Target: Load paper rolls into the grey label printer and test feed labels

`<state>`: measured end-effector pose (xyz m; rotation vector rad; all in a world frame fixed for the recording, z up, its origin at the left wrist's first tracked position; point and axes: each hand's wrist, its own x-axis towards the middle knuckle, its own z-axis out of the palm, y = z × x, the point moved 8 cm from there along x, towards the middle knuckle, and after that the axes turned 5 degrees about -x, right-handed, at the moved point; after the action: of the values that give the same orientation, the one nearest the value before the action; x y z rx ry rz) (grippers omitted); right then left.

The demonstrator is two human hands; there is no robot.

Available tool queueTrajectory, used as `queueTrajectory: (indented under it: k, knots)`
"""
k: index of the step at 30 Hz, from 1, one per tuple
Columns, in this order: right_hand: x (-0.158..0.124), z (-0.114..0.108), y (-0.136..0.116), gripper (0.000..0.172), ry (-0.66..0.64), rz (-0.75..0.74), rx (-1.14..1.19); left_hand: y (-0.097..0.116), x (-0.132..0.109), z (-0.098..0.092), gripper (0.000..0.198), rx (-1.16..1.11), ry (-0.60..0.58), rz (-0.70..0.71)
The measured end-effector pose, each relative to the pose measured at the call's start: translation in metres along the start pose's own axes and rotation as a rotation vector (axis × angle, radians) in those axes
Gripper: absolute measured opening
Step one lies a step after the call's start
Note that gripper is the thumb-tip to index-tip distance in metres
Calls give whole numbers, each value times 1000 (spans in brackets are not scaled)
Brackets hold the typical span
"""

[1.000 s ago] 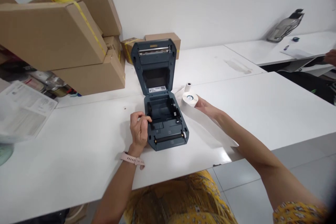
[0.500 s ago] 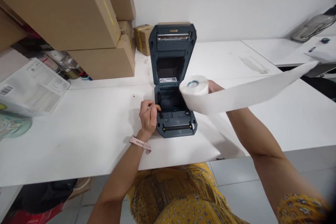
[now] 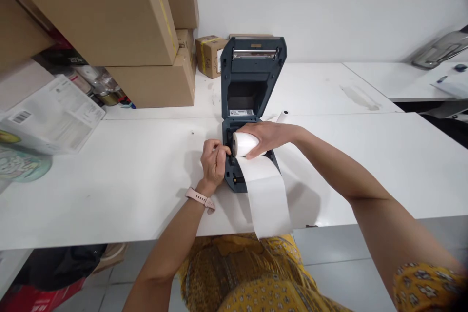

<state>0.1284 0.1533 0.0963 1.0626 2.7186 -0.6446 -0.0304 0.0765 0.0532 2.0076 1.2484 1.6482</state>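
Observation:
A dark grey label printer (image 3: 252,75) stands on the white table with its lid raised. My right hand (image 3: 265,135) is wrapped round a white paper roll (image 3: 245,145), which lies sideways in or just over the printer's open bay. From the roll a wide white strip (image 3: 266,200) hangs across the printer's front and past the table's front edge. At the bay's left side, my left hand (image 3: 214,160) has curled fingers, with a fingertip on the inner left part of the printer. That part is mostly hidden.
Cardboard boxes (image 3: 146,80) are stacked at the back left, with a small taped box (image 3: 210,56) beside them. A white carton (image 3: 54,114) sits far left. Behind my right hand lies a small white roll (image 3: 282,116). A clear bottle (image 3: 438,51) is far right.
The roll has moved left and down into the printer's bay area and turned on its side. Its strip, earlier stretched out to the right, now hangs forward. My left hand keeps its place at the printer.

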Motion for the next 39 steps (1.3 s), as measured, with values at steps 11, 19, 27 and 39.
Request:
queueTrajectory:
  k: [11,19,27,39]
  knots:
    - [22,19,14,92,38,-77,-176,0,0,1,57,3,-2,0]
    - [-26,13,-20,76,364,-226,-130,1,1,0,58,-1,-1,0]
    - [-80,68,-54,69,370,-245,-95,3,0,0,58,-5,16,3]
    - [-87,96,-72,92,540,-144,-311,1,0,1,58,11,3,-12]
